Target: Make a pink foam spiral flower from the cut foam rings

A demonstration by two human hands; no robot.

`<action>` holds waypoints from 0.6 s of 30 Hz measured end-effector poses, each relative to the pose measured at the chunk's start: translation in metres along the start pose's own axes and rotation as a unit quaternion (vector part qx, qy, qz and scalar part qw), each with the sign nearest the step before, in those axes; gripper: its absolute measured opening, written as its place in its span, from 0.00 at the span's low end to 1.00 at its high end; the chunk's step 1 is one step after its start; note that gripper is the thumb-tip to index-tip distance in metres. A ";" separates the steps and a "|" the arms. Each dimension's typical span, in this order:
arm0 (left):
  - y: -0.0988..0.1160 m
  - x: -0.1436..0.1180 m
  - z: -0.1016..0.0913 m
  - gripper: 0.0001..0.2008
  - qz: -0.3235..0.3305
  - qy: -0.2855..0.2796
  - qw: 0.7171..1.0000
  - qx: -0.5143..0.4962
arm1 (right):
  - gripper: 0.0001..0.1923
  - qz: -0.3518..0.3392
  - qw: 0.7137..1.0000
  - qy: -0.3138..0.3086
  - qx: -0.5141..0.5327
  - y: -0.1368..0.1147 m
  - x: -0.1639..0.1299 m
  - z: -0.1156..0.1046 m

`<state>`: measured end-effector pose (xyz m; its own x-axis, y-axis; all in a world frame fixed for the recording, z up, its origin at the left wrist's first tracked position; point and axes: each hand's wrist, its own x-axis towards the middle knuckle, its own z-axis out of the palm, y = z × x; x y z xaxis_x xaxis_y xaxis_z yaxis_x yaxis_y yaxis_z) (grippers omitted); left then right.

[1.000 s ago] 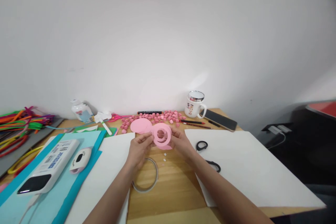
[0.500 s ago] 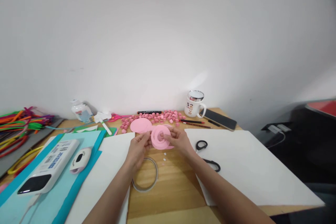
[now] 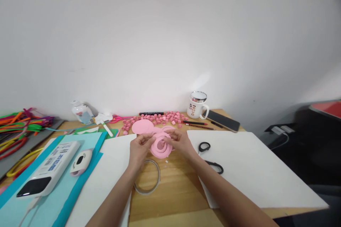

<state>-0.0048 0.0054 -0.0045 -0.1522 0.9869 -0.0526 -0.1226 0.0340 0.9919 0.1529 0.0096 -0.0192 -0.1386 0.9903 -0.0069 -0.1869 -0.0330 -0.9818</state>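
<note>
A pink paper spiral point(image 3: 161, 151) is held between my two hands, its coil facing me. My left hand point(image 3: 140, 149) pinches its left edge between thumb and fingers. At the upper right edge, my right hand point(image 3: 179, 142) grips the same coil. Just behind lie pink paper circles point(image 3: 142, 126) and another pink curled piece point(image 3: 168, 128), partly hidden by the spiral and my fingers. A roll of tape point(image 3: 147, 192) lies flat on the wooden table below my left hand.
Many small pink rolled pieces point(image 3: 173, 116) lie near the wall. A white mug point(image 3: 195, 108) and a phone point(image 3: 223, 120) stand to the right. Black-handled scissors point(image 3: 204, 147) rest on white paper point(image 3: 253, 170). At left are a white device point(image 3: 53, 166) and colourful pipe cleaners point(image 3: 23, 124).
The paper spiral has come slightly lower and nearer to me, and its tilt has shifted. Both hands keep hold of it, with the fingers slightly rearranged.
</note>
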 end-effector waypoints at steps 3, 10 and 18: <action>-0.001 0.001 -0.001 0.11 0.011 0.011 1.000 0.008 | 0.18 -0.013 1.000 0.004 -0.023 0.003 0.001 -0.001; 0.000 0.001 0.000 0.10 0.016 -0.016 0.999 -0.024 | 0.14 -0.050 0.994 0.004 -0.101 0.006 0.002 0.001; 0.003 -0.003 0.001 0.11 0.009 -0.057 0.998 0.003 | 0.12 -0.095 0.992 0.021 -0.082 0.001 0.002 -0.001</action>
<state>-0.0034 0.0030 -0.0009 -0.0426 0.9989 -0.0209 -0.1147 0.0158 0.9933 0.1535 0.0115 -0.0202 -0.0748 0.9814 0.1768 -0.0435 0.1739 -0.9838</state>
